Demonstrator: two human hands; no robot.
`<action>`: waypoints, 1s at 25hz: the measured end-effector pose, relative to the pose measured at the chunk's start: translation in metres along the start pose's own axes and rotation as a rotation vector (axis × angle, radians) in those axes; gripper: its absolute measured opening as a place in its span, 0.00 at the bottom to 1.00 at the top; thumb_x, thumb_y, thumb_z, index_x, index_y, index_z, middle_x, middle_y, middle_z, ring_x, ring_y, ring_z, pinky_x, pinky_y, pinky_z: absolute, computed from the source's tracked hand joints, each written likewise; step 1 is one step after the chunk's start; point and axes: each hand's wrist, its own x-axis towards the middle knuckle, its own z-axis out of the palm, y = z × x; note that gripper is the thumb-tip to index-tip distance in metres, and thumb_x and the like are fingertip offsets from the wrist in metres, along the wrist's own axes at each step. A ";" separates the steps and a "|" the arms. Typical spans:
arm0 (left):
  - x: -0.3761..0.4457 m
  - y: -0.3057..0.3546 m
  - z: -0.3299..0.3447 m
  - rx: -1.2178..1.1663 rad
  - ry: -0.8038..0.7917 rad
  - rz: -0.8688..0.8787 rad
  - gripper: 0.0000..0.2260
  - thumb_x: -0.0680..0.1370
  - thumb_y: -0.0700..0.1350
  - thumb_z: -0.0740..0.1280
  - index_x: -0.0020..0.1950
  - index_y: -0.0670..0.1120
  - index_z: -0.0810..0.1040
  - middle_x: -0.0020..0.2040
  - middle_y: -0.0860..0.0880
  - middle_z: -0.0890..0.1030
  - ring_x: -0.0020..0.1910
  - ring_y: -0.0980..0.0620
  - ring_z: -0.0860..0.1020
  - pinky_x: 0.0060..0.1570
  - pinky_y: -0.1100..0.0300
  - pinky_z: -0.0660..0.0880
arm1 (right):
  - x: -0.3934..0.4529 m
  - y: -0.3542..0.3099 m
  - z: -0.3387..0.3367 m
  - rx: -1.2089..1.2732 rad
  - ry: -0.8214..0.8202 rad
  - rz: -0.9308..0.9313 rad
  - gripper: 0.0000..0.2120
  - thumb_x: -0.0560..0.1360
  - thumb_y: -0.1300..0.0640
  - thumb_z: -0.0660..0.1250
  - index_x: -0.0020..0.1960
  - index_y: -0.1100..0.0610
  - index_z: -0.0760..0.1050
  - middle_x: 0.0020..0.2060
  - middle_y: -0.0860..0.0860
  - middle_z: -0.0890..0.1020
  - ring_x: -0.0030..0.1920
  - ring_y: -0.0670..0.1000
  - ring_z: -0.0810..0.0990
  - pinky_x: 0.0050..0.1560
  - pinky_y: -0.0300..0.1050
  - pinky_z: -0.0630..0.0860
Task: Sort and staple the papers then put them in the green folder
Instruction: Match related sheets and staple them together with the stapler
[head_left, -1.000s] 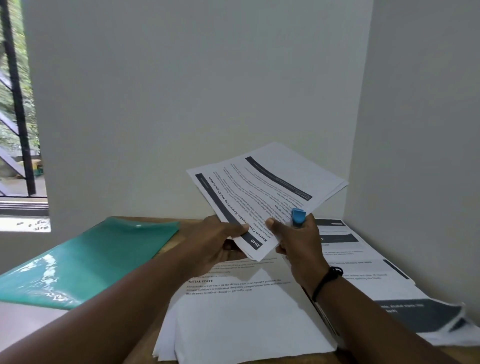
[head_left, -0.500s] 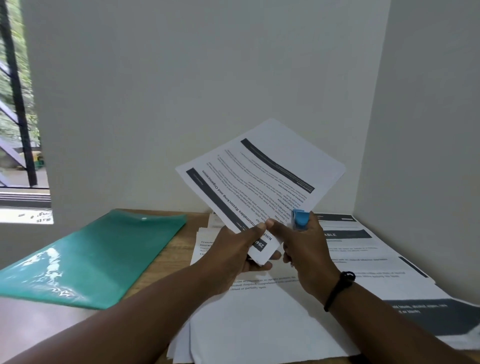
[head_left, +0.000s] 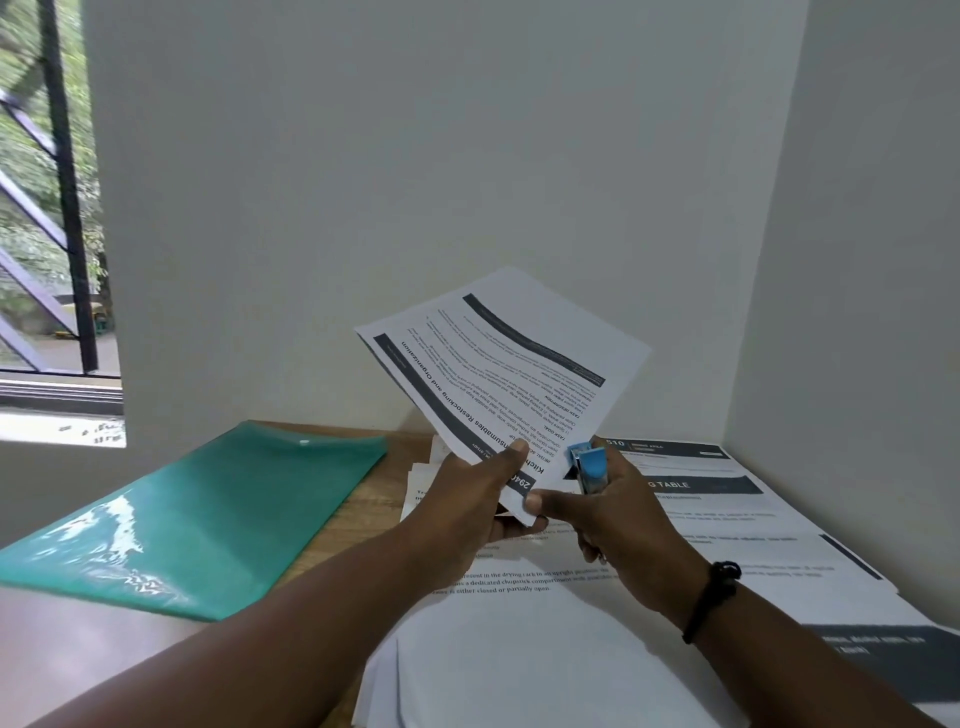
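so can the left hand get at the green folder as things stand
Probably not right away: the left hand grips the held papers. The green folder lies uncovered on its side, so the path looks free once it lets go.

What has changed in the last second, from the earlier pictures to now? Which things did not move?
The held sheets were tipped more upright, and the left hand shifted its grip toward their near corner. The right hand brought the blue stapler closer to that corner edge. The green folder and the papers on the table stayed where they were.
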 end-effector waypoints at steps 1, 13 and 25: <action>0.000 0.000 0.000 0.002 -0.004 0.001 0.06 0.79 0.43 0.67 0.54 0.52 0.74 0.49 0.48 0.84 0.47 0.45 0.84 0.40 0.49 0.83 | 0.000 0.000 0.001 0.017 0.004 -0.002 0.20 0.67 0.62 0.77 0.54 0.49 0.74 0.38 0.47 0.83 0.23 0.42 0.71 0.22 0.38 0.67; -0.002 0.003 -0.002 0.045 0.040 0.035 0.38 0.74 0.30 0.69 0.75 0.55 0.56 0.59 0.43 0.81 0.47 0.45 0.85 0.43 0.45 0.82 | 0.022 0.023 -0.012 0.274 0.286 0.200 0.08 0.73 0.64 0.69 0.51 0.56 0.77 0.38 0.55 0.77 0.23 0.43 0.64 0.22 0.37 0.65; -0.006 -0.003 0.005 0.342 -0.059 0.204 0.28 0.78 0.34 0.67 0.68 0.62 0.70 0.62 0.56 0.77 0.50 0.54 0.82 0.39 0.59 0.82 | 0.023 0.016 -0.017 0.239 0.318 0.152 0.07 0.73 0.63 0.71 0.50 0.57 0.76 0.24 0.47 0.73 0.24 0.45 0.65 0.21 0.36 0.66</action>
